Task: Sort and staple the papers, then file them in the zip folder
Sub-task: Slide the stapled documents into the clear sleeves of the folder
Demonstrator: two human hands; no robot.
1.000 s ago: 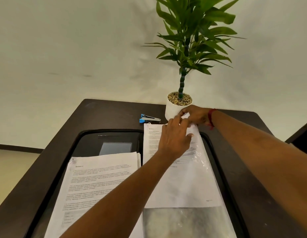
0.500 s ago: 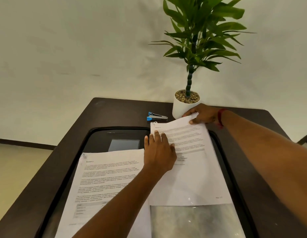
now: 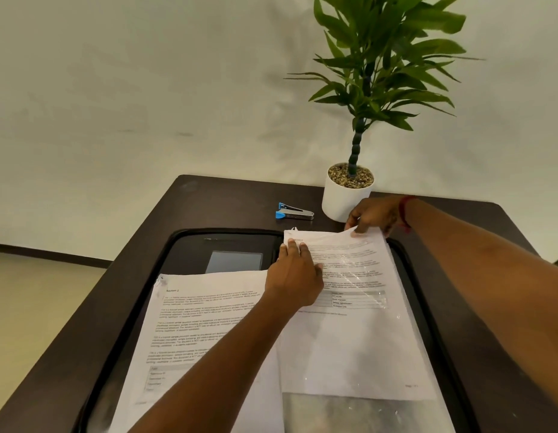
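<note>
As the frame shows it, the worktop [image 3: 209, 207] carries an open black zip folder [image 3: 190, 245] that spans most of its near half. A potted plant [image 3: 346, 198] stands at the far edge, well clear of the work.

Two sets of papers lie on the folder:
- The left stack [image 3: 202, 323] rests loose on the left half, with a fastened corner at its upper left, apparently a staple.
- The right stack [image 3: 359, 339] lies on the right half, partly under a clear plastic sleeve [image 3: 349, 414], whose film creases across the print.

The left hand [image 3: 295, 276] lies flat on the upper left part of the right stack, fingers extended, pressing and not clasping. The right hand [image 3: 373, 217] pinches the far top edge of the sleeve film or top sheet between thumb and fingers and lifts it slightly; which layer sits in the grip cannot be told.

The blue stapler [image 3: 293, 211] lies unused on the worktop, just beyond the folder.

Progress, as a judgement: sorting and stapling appear complete. Filing is in hand, with the right stack going into the sleeve. Remaining: seat that stack, file the left stack, zip the folder.
</note>
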